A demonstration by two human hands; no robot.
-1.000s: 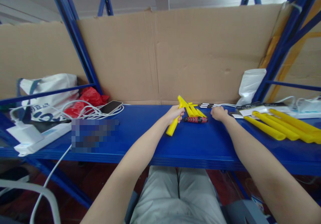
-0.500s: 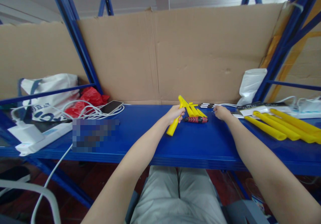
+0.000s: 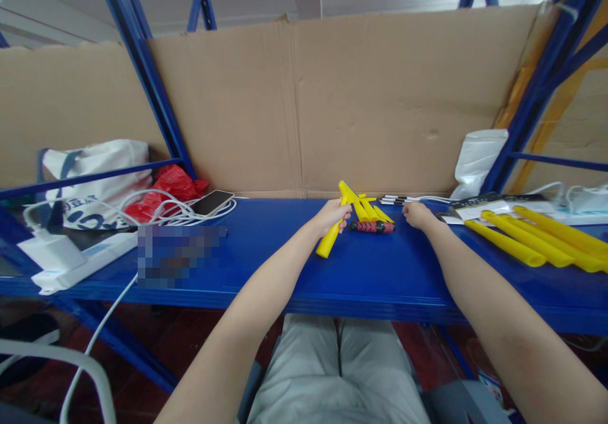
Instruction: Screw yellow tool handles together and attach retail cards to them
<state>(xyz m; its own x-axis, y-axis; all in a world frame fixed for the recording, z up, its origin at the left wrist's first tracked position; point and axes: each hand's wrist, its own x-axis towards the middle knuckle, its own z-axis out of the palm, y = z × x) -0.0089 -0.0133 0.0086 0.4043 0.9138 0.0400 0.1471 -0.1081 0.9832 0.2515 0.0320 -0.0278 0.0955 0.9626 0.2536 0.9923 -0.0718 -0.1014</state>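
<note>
My left hand is wrapped round a yellow plastic tube, whose lower end points toward me. A yellow crosspiece slants across its far end. Just right of that hand lie several small yellow pieces. In front of them rests a red-and-black tool handle, perhaps a screwdriver's. My right hand is low over the tabletop with its fingers curled together; whatever they hold, if anything, is hidden. Beyond and left of it lie small black-and-white sticks.
The blue tabletop backs onto a cardboard sheet. Long yellow tubes and a white pouch are on the right. To the left are a phone, white cables, a red plastic bag, a cloth bag and a power strip.
My right hand has shifted very slightly, with its fingers more tucked in. My left hand keeps its hold on the yellow tube in the same place.
</note>
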